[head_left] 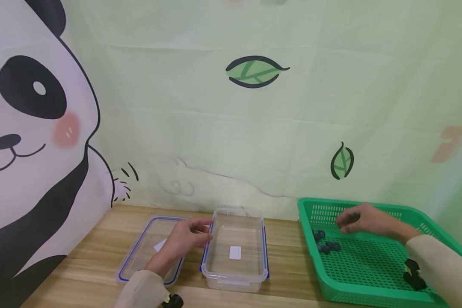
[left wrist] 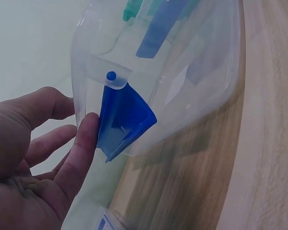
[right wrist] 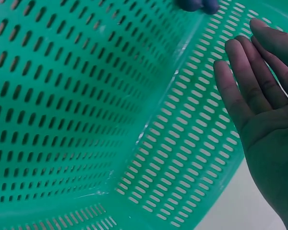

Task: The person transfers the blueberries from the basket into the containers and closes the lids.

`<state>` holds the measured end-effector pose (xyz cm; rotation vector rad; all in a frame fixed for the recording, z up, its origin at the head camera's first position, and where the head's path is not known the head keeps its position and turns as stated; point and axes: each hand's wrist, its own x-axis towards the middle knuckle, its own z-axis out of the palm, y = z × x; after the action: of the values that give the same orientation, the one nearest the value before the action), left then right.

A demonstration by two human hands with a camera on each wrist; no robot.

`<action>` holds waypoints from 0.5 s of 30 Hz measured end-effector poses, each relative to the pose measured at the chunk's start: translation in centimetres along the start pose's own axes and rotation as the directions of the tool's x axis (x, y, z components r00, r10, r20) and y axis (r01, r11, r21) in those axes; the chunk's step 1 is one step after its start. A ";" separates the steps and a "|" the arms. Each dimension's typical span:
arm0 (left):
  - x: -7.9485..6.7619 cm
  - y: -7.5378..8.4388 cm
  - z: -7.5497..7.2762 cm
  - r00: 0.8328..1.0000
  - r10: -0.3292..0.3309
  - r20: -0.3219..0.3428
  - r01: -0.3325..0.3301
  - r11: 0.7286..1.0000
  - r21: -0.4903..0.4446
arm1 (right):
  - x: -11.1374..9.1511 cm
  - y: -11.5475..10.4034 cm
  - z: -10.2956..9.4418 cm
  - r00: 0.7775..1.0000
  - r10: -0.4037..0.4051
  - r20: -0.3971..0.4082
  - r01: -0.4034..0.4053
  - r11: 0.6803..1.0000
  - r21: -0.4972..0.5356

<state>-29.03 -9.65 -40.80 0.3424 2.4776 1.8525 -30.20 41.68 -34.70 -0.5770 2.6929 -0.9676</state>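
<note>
A clear plastic food container (head_left: 236, 239) with blue side clips stands on the table, a white label showing in its middle. My left hand (head_left: 188, 238) is at its left edge, fingers relaxed. In the left wrist view, those fingertips (left wrist: 90, 125) lie right at the rim and beside a hanging blue clip (left wrist: 122, 120). My right hand (head_left: 365, 220) hovers over the green plastic basket (head_left: 319, 273), fingers loosely bent and holding nothing. Several blueberries (head_left: 328, 247) lie at the basket's left side; two dark ones (right wrist: 197, 5) show at the top of the right wrist view.
A clear lid (head_left: 138, 256) with a blue seal lies flat on the wooden table (head_left: 288, 256), left of the container and partly behind my left hand. Behind the table hangs a pale green cloth (head_left: 177, 128) printed with a panda and leaves.
</note>
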 end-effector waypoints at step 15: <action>0.0 -0.1 0.0 1.000 -0.009 -0.003 0.009 1.000 0.009 | 1.0 1.3 1.6 0.995 0.007 0.104 -0.009 1.000 0.019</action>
<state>-29.07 -9.71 -40.94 0.3289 2.4863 1.8403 -30.96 41.24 -36.78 -0.5948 2.5893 -0.9340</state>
